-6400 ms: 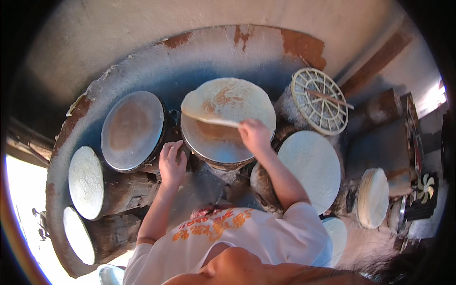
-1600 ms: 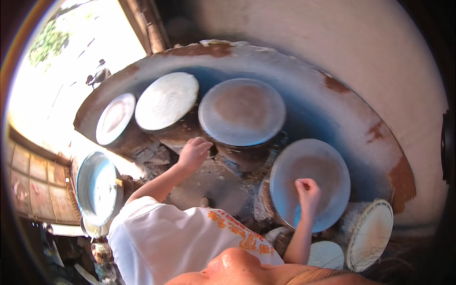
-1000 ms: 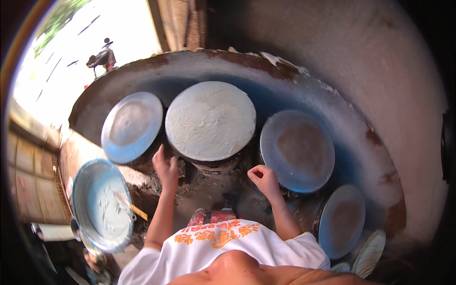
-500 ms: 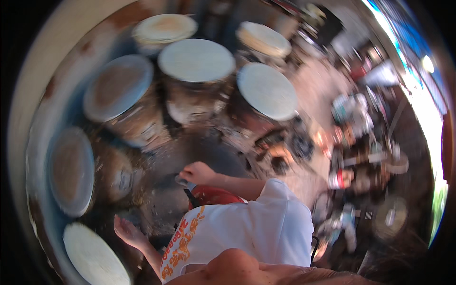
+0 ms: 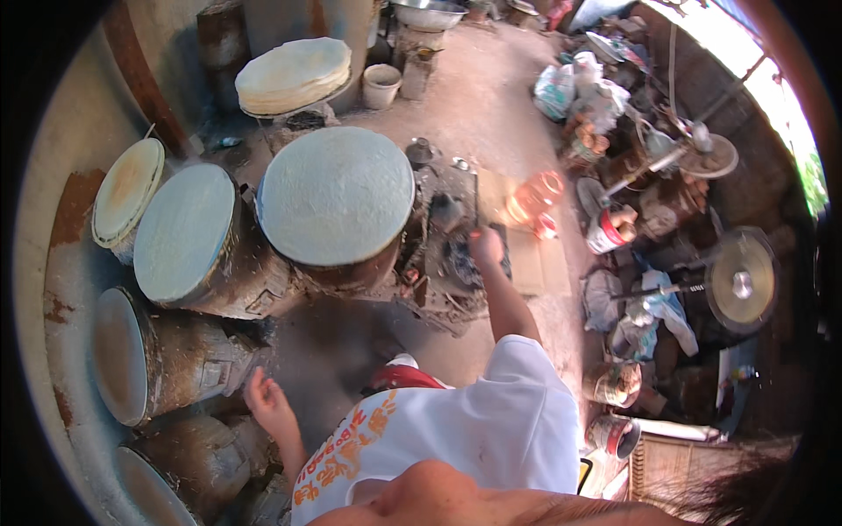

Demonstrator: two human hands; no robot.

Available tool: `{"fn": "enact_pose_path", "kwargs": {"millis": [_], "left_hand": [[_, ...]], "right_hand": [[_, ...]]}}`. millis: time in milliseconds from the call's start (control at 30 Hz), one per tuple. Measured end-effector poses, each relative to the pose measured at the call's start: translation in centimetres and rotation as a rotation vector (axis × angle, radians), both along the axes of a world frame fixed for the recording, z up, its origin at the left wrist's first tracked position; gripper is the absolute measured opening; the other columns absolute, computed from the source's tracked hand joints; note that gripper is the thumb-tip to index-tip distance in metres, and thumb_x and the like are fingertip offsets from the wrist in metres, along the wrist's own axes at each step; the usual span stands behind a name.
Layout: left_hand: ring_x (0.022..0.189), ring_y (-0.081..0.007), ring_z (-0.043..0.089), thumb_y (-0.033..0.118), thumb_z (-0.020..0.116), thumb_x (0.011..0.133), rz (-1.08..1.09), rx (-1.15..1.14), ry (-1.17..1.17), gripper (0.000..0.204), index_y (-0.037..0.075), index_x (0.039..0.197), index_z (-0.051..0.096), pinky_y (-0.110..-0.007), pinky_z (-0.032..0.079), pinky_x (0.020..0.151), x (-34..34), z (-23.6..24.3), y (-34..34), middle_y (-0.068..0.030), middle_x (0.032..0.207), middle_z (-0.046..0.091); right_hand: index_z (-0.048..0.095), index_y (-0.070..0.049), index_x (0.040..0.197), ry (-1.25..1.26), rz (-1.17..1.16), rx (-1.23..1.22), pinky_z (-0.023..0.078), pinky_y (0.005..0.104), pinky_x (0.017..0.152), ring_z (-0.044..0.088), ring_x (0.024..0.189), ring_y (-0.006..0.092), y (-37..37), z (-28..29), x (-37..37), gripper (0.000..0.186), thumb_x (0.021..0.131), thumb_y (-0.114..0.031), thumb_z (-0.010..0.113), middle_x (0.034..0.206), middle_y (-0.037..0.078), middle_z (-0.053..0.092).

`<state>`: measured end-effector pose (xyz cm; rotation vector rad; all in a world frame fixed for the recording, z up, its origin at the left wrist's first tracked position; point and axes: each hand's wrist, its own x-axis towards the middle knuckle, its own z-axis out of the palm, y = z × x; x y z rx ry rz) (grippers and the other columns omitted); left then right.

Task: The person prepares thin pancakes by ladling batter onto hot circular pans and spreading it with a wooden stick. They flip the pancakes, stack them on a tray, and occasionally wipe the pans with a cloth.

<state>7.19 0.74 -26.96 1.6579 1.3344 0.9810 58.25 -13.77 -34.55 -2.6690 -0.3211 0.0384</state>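
Observation:
My right hand (image 5: 485, 250) reaches over a dark, blackened dish (image 5: 465, 260) on a sooty stand (image 5: 434, 291); its fingers are closed around something I cannot make out. Beside it are an orange-tinted plastic bottle (image 5: 535, 195) and a small red container (image 5: 545, 226). My left hand (image 5: 267, 399) hangs low at the left, fingers loosely apart and holding nothing. It is nearest a drum griddle (image 5: 121, 355) with a browned top. Round drums with pale batter-covered tops (image 5: 333, 193) (image 5: 182, 230) stand ahead and to the left.
Another drum carries a pale sheet (image 5: 128, 193). A stack of pale rounds (image 5: 294, 74) is at the back, beside a bucket (image 5: 381, 86). The floor (image 5: 474, 79) runs back past plastic bags (image 5: 579, 96), cans (image 5: 610, 232) and a metal disc (image 5: 737, 280). A curved wall bounds the left.
The view has swung right, away from the doorway and batter basin, toward the cluttered floor. My right hand has moved forward from near my body to the sooty stand; my left stays low.

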Motion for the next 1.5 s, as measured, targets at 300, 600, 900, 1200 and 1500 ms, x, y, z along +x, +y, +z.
{"fn": "enact_pose_path", "kwargs": {"millis": [300,600,900,1200,1500], "left_hand": [[0.117,-0.0409,0.045,0.021,0.061,0.083,-0.181,0.099,0.36,0.062,0.0,0.135,0.034,-0.044,0.038,0.097,17.1,-4.5,13.6,-0.0264,0.13,0.043],[0.134,-0.0441,0.024,0.028,0.057,0.081,-0.052,-0.226,0.703,0.084,0.005,0.146,0.01,-0.045,0.024,0.11,25.8,-4.5,19.0,-0.0337,0.144,0.018],[0.116,-0.0361,0.048,0.016,0.054,0.083,-0.221,0.383,0.847,0.065,0.007,0.141,0.027,-0.045,0.04,0.096,31.3,-2.9,35.0,-0.0214,0.132,0.045],[0.094,-0.0337,0.058,0.012,0.054,0.085,-0.305,0.415,0.69,0.025,0.006,0.109,0.056,-0.042,0.048,0.08,35.7,-2.8,36.1,-0.0157,0.1,0.059],[0.076,-0.0317,0.055,0.007,0.059,0.084,-0.35,0.686,0.089,0.007,0.002,0.084,0.053,-0.04,0.045,0.07,32.7,3.2,31.8,-0.0131,0.08,0.056]], "right_hand": [[0.061,0.002,0.1,-0.164,-0.168,-0.157,0.046,0.0451,0.082,0.057,0.093,0.0378,-8.5,-3.2,4.5,0.042,0.079,-0.035,0.065,0.098,0.024,0.059],[0.054,0.003,0.117,-0.179,0.444,0.238,0.041,0.0439,0.095,0.052,0.109,0.0393,12.1,1.9,4.8,0.042,0.08,-0.016,0.062,0.114,0.024,0.056],[0.051,-0.001,0.117,-0.111,0.404,0.023,0.047,0.0464,0.085,0.057,0.099,0.0385,25.0,4.6,2.4,0.042,0.08,-0.02,0.058,0.103,0.022,0.06],[0.061,-0.004,0.075,-0.15,0.265,0.299,0.045,0.0431,0.074,0.057,0.081,0.0345,25.9,5.2,4.9,0.009,0.073,-0.013,0.061,0.076,0.013,0.061],[0.059,-0.001,0.077,0.013,0.352,0.738,0.044,0.0305,0.063,0.053,0.068,0.0191,22.9,6.1,3.4,0.014,0.072,-0.007,0.07,0.072,0.007,0.055]]}}
